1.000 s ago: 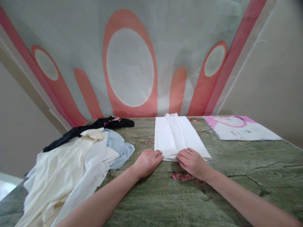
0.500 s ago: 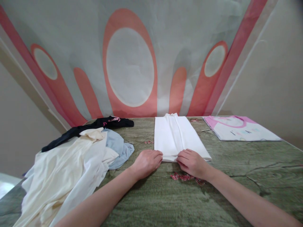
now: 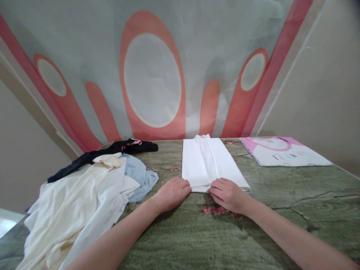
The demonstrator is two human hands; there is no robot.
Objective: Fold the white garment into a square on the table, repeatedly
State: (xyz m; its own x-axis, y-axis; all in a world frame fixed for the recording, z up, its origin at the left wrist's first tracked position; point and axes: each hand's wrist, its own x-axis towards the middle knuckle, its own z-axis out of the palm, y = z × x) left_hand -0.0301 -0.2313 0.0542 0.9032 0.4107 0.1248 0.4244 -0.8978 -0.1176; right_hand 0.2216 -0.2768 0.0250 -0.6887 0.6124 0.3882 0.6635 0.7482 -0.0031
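A white garment (image 3: 199,161), folded into a long flat panel with its side folds meeting near the middle, lies on the table in front of me. At its far end is a small raised, gathered bit. My left hand (image 3: 174,193) is closed at the near left corner, fingers curled over the edge. My right hand (image 3: 227,194) pinches the near edge around its middle, thumb side toward the left hand. The fingertips of both hands are partly hidden, and the near edge looks slightly layered between them.
On the left lies a loose heap of cream and white clothes (image 3: 75,202), with a light blue garment (image 3: 140,176) and a black garment (image 3: 92,156) behind it. A folded pink-and-white shirt (image 3: 287,152) rests at the right on the wood-patterned table (image 3: 174,240). A wall with a printed backdrop (image 3: 194,75) stands behind.
Both hands stay at the garment's near edge with almost no movement. The whole view has shifted very slightly.
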